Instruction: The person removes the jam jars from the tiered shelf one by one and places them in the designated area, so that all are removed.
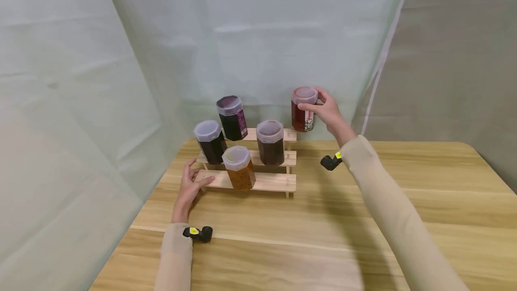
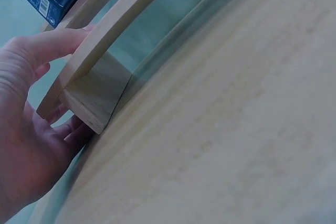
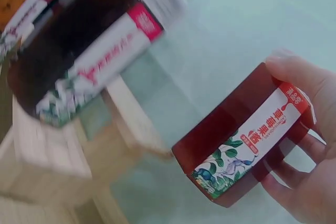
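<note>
My right hand (image 1: 328,110) grips a jar of red jam (image 1: 299,113) near its lid, thumb in front and fingers round the far side. In the right wrist view the red jar (image 3: 236,135) has a white label with green leaves, and its base is close by the end of a wooden step. My left hand (image 1: 190,187) holds the left end of the lowest step of a three-tier wooden rack (image 1: 272,182). In the left wrist view its thumb lies over the step (image 2: 100,40), with the other fingers behind and below.
On the rack stand an amber jar (image 1: 241,176) at the bottom, a dark jar (image 1: 214,148) and a brown jar (image 1: 271,149) on the middle step, and a dark purple-labelled jar (image 1: 234,122) on top. A pale curtain (image 1: 282,35) hangs behind the wooden table (image 1: 396,183).
</note>
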`<state>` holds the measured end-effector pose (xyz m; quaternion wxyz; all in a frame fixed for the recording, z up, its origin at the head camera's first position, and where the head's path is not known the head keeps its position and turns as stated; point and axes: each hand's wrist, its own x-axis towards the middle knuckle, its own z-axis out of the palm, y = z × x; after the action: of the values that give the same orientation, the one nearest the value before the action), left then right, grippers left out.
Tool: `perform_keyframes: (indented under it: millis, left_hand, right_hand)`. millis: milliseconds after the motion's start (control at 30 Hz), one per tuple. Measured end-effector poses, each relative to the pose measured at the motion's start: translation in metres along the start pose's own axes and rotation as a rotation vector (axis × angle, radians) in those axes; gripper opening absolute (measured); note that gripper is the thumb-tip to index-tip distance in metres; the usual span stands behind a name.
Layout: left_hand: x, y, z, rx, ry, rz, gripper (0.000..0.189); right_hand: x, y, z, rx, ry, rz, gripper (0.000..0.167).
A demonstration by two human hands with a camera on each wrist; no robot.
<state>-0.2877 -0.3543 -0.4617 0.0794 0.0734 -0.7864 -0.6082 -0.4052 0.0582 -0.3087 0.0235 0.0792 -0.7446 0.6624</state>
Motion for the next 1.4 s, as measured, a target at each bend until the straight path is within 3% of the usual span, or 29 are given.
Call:
perform_keyframes:
  millis: [267,700,1067,1400]
  left_hand:
    - [-0.001,-0.005,-0.006,0.009,0.009,-0.03,0.088]
    - [0.003,-0.008,0.002,-0.032,-0.014,-0.018,0.09]
    - [0.002,-0.011,0.003,-0.041,-0.021,-0.008,0.088]
    - [0.003,-0.009,0.002,-0.054,-0.031,-0.005,0.089]
  right_hand:
    - [-0.011,0.02,-0.035,-0.019,0.098,0.073,0.08]
    - [-0.033,0.074,-0.08,-0.083,0.136,0.137,0.087]
    - [-0.042,0.114,-0.089,-0.062,0.178,0.189,0.085]
    - [-0.041,0.12,-0.09,-0.016,0.168,0.193,0.087]
